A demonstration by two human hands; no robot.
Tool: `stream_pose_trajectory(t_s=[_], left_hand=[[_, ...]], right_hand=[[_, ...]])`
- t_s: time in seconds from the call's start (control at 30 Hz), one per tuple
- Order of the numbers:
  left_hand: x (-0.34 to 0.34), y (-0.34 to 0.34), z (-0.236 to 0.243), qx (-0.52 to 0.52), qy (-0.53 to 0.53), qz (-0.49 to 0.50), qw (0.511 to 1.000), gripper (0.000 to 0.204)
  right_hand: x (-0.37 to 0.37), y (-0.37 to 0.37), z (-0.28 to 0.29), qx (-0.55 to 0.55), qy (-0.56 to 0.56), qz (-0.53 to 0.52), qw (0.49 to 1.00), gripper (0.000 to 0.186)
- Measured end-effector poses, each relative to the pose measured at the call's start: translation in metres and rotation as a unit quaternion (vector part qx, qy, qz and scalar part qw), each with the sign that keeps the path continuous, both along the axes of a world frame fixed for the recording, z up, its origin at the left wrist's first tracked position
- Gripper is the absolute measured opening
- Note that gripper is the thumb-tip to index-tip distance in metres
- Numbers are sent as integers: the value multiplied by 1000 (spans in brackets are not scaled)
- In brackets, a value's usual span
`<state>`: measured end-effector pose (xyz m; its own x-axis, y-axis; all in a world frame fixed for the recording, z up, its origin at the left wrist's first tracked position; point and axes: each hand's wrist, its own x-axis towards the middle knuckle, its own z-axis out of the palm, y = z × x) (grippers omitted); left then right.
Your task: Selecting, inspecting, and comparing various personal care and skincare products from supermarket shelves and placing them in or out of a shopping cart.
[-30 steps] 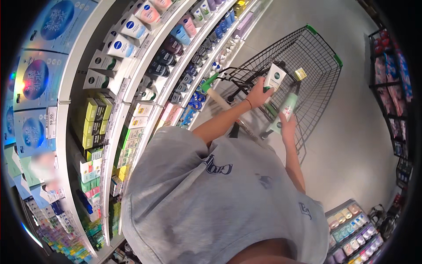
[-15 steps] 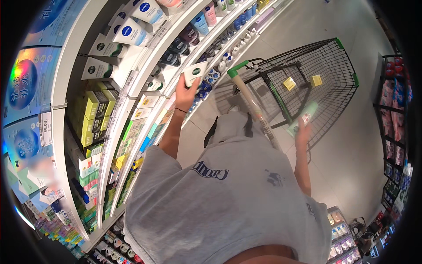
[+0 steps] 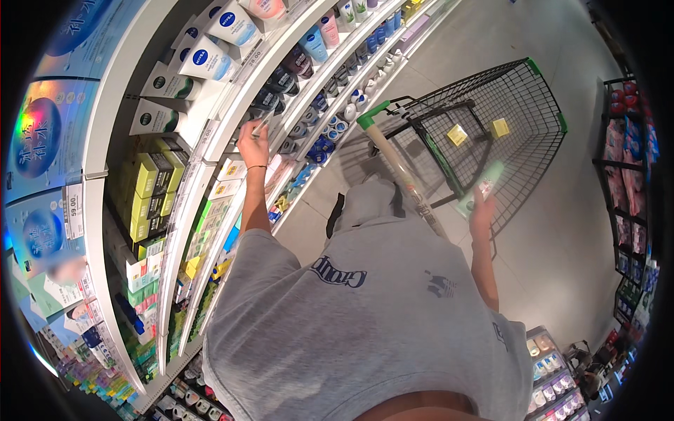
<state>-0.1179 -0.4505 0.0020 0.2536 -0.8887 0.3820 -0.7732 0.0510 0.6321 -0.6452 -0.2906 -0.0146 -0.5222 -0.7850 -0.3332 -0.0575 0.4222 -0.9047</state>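
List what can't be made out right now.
Head view:
Anything in the left hand: blurred, and partly covered by that hand.
Green tube: label blurred, partly covered by the right hand.
Top blue box: upper part, cut off by picture edge.
Yellow boxes: print, too small.

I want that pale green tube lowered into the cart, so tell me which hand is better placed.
The right hand, I judge: it grips the pale green tube by the shopping cart, while the left hand is away at the store shelving.
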Motion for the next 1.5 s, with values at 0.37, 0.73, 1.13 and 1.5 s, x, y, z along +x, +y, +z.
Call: stream_pose_trajectory(t_s=[0.37,0.73,1.13,1.5], left_hand=[[10,-12,16,119,-137,46,982,21],[57,-38,-28,217,-166,67,960,34],[66,-40,-33,266,-189,56,944,37],[-36,59,19,-50,-241,-45,968,29]], right_hand=[[-3,11,-13,-28,0,10,1000,30],[-3,12,-10,-26,-12,19,999,34],[3,10,-4,-24,15,18,999,36],[14,5,11,-6,14,16,1000,32]])
